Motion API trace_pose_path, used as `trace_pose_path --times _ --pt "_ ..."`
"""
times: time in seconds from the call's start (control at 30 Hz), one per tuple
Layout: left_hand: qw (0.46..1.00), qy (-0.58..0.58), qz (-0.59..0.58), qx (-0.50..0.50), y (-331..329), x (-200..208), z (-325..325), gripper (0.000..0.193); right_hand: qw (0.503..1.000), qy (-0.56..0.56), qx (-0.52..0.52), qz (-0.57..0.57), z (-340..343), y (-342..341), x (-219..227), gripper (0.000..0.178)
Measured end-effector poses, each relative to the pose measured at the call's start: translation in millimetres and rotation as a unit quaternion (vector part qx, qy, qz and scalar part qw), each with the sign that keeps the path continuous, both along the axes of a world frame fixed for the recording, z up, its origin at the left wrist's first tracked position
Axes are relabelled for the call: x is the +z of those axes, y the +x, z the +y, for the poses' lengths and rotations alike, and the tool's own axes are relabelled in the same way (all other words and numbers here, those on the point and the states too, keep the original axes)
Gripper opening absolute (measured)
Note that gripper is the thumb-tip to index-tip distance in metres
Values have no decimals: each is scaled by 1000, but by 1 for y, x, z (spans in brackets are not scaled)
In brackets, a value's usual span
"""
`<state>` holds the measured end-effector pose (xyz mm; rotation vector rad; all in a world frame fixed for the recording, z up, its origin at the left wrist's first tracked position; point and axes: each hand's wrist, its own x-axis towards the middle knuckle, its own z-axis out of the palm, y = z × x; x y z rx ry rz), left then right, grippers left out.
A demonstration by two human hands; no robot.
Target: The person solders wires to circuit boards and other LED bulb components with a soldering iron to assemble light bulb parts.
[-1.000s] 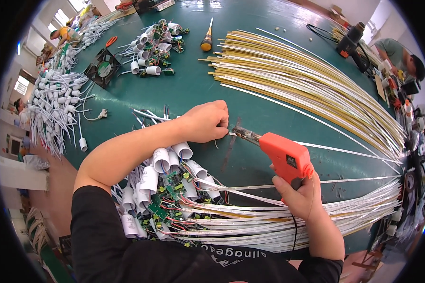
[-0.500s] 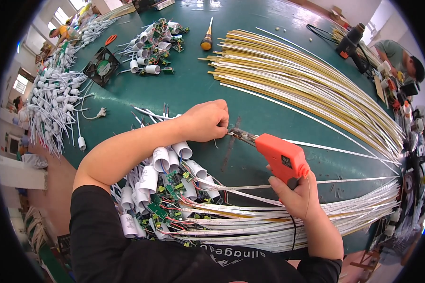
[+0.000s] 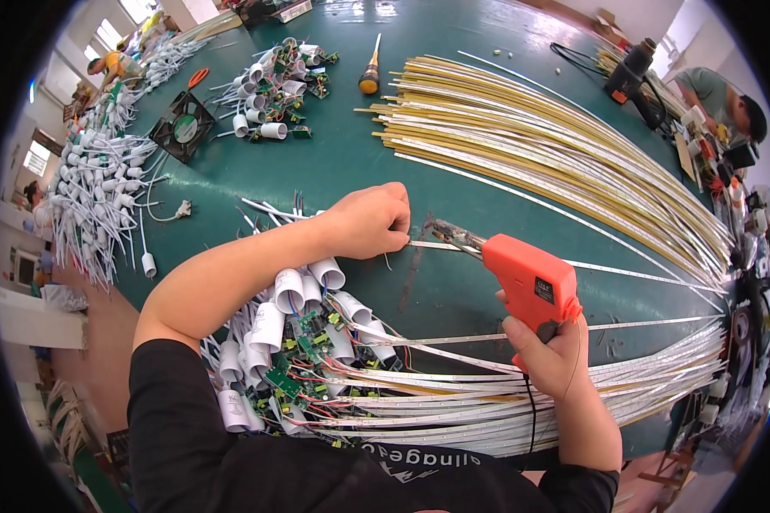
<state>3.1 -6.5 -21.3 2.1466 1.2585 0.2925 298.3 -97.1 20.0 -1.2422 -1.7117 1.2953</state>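
My left hand (image 3: 368, 224) is closed, its fingertips pinching the end of a narrow white LED strip (image 3: 435, 245) that runs off to the right. A thin wire hangs below those fingers; what else they grip is hidden. My right hand (image 3: 549, 355) is wrapped round the handle of an orange soldering gun (image 3: 532, 275). The gun's dark metal tip is up and to the right of my left fingertips, apart from them. Under my left forearm lies a heap of white lamp caps (image 3: 269, 327) with green circuit boards (image 3: 289, 382), wired to several LED strips (image 3: 488, 402).
Across the green table (image 3: 316, 184) lies a bundle of yellow and white strips (image 3: 522, 128). Further off are a screwdriver (image 3: 370, 77), more caps with boards (image 3: 274, 85), a black fan (image 3: 182, 126), a pile of white corded parts (image 3: 103, 184) and a heat gun (image 3: 631, 70). Another person (image 3: 719, 103) works at right.
My right hand has drawn the soldering gun up and to the right, so its tip has left the strip's end by my left fingers. My left hand has hardly moved.
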Motion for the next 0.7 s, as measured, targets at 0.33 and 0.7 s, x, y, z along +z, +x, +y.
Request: trace_pose_path --times 0.33,0.7 --pt "1000 2 4 3 0 0 0 11 999 19 -24 26 -1 -3 -3 45" --pt "1000 -7 7 3 1 2 0 12 999 14 -18 28 -1 -3 2 44"
